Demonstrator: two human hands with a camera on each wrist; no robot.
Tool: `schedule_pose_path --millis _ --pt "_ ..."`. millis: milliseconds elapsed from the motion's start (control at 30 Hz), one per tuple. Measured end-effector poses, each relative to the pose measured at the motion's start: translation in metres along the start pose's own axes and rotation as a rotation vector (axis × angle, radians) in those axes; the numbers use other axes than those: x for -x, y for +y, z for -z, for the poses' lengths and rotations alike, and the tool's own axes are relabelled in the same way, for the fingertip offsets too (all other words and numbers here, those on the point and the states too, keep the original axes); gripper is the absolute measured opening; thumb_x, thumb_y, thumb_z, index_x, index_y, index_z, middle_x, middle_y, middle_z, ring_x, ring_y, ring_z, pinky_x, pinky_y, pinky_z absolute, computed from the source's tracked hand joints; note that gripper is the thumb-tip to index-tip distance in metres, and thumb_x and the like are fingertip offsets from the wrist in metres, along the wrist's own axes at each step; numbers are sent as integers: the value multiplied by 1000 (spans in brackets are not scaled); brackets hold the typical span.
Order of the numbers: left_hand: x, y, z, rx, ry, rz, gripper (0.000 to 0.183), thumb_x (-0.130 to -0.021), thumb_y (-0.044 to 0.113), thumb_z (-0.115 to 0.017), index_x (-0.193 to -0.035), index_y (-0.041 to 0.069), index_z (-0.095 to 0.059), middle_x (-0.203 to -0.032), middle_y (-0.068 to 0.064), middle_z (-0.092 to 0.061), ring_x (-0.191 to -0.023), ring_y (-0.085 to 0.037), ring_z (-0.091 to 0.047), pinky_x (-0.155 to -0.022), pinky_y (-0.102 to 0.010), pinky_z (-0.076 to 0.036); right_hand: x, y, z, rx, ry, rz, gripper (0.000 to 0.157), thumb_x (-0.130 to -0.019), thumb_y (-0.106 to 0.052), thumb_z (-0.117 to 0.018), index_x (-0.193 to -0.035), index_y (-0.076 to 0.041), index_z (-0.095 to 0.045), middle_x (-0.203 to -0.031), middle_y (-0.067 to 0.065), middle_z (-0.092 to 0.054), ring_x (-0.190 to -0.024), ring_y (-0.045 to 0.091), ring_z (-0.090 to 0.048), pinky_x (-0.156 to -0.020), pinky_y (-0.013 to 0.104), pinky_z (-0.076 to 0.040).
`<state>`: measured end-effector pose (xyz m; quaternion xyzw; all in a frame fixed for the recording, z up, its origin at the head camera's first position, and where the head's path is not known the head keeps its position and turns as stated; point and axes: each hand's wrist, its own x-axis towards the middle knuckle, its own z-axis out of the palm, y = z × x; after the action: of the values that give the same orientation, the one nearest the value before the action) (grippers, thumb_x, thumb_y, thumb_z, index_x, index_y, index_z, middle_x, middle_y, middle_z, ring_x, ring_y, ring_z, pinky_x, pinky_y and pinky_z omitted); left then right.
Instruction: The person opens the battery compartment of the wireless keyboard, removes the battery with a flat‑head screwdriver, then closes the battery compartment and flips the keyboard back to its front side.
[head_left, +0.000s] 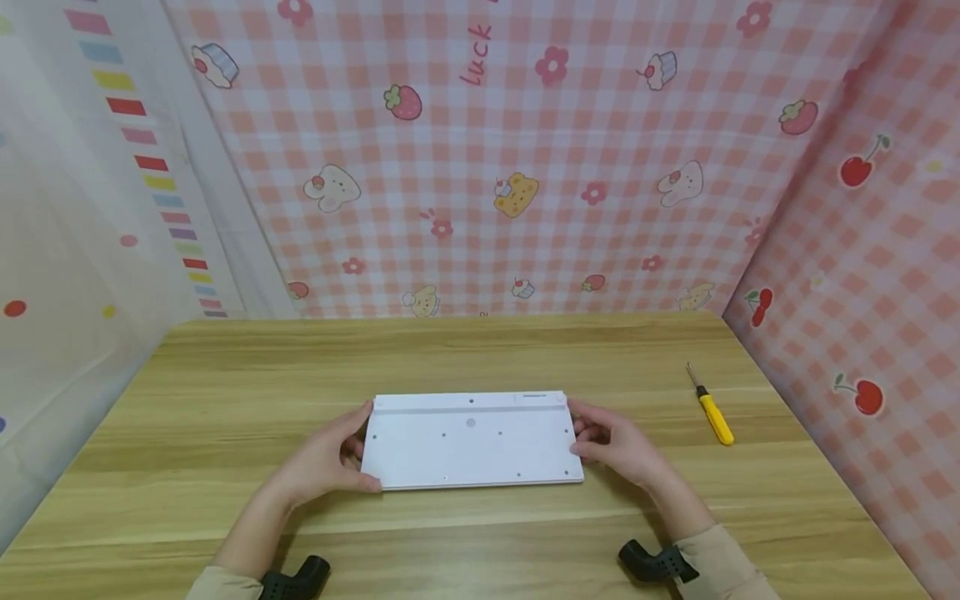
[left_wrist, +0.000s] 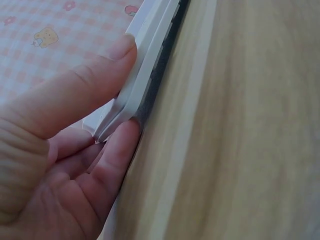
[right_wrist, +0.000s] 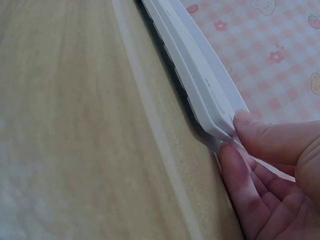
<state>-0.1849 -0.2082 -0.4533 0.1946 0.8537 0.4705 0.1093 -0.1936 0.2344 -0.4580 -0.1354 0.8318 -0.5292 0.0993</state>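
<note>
A white keyboard (head_left: 472, 450) lies back side up, with several small screw holes and a raised strip along its far edge. Its left end is gripped by my left hand (head_left: 330, 454), thumb on the near left corner. My right hand (head_left: 618, 446) pinches the right end between thumb and fingers. In the left wrist view, the keyboard's edge (left_wrist: 150, 65) is held between thumb and fingertips, with dark gaps and key sides facing the table. The right wrist view shows the keyboard's edge (right_wrist: 200, 85) between thumb and fingers in the same way.
A screwdriver (head_left: 716, 418) with a yellow handle lies on the wooden table (head_left: 480, 542), right of the keyboard. Pink checked cloth (head_left: 480, 150) hangs behind the table and at its right side. A white cloth (head_left: 82, 250) with coloured dots hangs at the left.
</note>
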Motion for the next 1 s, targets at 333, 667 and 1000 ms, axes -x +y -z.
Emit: schedule_pose_path --millis 333,667,1000 --pt "0 3 -2 -50 24 -40 114 -65 18 -94 -150 -11 -25 -96 -10 -53 -73 -18 -50 -62 -24 -49 -1 2 -1 34 2 10 61 -89 2 -70 -144 6 -44 -105 13 -57 -94 25 -53 -73 22 -52" --pt "1 5 -3 -82 28 -56 110 -66 20 -94 -150 -10 -28 -111 -14 -50 -82 -20 -47 -62 -24 -48 -2 3 1 70 10 25 60 -90 0 -70 -144 4 -45 -105 12 -56 -95 25 -52 -75 21 -50" --pt "2 4 -4 -120 6 -37 108 -70 25 -92 -149 -10 -29 -127 -20 -47 -88 -21 -47 -66 -23 -47 -1 6 0 116 0 54 59 -90 -3 -71 -143 5 -47 -105 9 -59 -96 24 -54 -80 22 -49"
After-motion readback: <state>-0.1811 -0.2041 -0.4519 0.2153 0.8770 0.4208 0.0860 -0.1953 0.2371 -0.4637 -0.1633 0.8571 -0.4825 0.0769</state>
